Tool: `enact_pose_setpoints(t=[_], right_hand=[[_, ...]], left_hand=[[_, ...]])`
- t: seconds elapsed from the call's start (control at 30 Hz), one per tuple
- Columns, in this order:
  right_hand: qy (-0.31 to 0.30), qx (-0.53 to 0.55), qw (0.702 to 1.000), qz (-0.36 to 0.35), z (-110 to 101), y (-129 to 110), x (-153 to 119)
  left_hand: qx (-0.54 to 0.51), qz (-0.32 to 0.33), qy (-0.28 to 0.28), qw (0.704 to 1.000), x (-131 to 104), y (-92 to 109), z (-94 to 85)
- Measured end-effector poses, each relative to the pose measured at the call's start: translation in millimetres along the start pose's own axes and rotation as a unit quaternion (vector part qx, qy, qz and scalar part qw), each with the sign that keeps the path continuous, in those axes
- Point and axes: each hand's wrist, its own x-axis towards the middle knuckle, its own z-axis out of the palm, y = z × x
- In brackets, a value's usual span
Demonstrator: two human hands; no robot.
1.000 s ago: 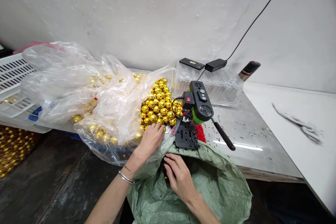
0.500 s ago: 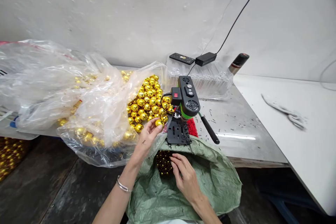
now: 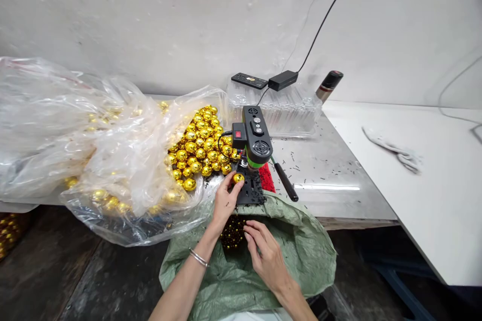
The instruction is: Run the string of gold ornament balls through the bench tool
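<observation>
No text, label, brand, number or sign can be read.

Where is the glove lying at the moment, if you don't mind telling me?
In the head view, the glove lies on the right, on the white tabletop, beyond the metal work surface.
</observation>
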Motion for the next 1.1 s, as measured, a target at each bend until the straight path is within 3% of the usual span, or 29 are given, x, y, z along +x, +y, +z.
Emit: enact_pose_setpoints(t=[0.17,0.33,0.5,0.6,0.7,0.8,0.93,1.1], right_hand=[[0.025,-0.013,1.000,-0.001,-10.7,1.0,-0.4],[0.071,-0.028,0.997,-0.010,-29.6,5.2,11.7],[0.253,-0.014,0.967,-0.025,-56.4,11.1,56.4],[0.267,-0.004,0.955,-0.125,-65.0,9.0,96.7],[0.173,0.044,0.965,-0.191,-60.4,5.2,128.8],[0.195,0.071,0.958,-0.198,-44.0,8.7,138.4],[0.204,0.041,0.955,-0.211,-21.3,24.4,127.5],[0.226,0.032,0.949,-0.218,-7.8,37.3,118.9]], left_hand=[[0.246,0.111,-0.002,0.963,6.3,-10.4,4.9],[0.324,0.203,-0.032,0.924,6.4,-14.9,4.4],[0.346,0.241,-0.023,0.907,10.3,-21.2,5.7],[0.348,0.247,-0.023,0.904,10.7,-22.2,6.3],[0.350,0.243,-0.025,0.904,9.8,-21.4,6.6],[0.348,0.241,-0.023,0.906,9.0,-20.3,7.0],[0.351,0.248,-0.024,0.903,8.6,-19.7,7.4],[0.353,0.257,-0.018,0.899,8.3,-20.2,7.4]])
